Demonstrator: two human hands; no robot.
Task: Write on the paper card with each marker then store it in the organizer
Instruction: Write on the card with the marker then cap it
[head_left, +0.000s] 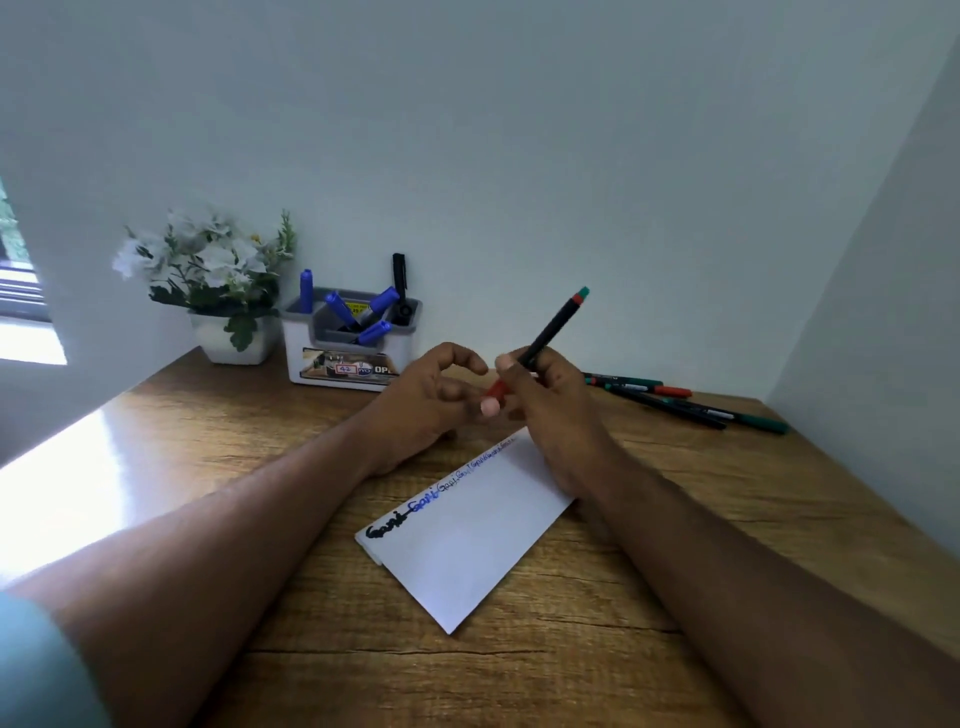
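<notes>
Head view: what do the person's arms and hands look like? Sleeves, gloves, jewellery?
Both forearms are bare. The left hand and right hand wear no gloves, and no rings or watch are visible. A teal sleeve shows on the left upper arm at the frame's lower left corner.

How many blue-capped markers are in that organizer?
4 visible: one upright at the organizer's left end, two leaning in the middle, one low in front. Others may be hidden inside.
</notes>
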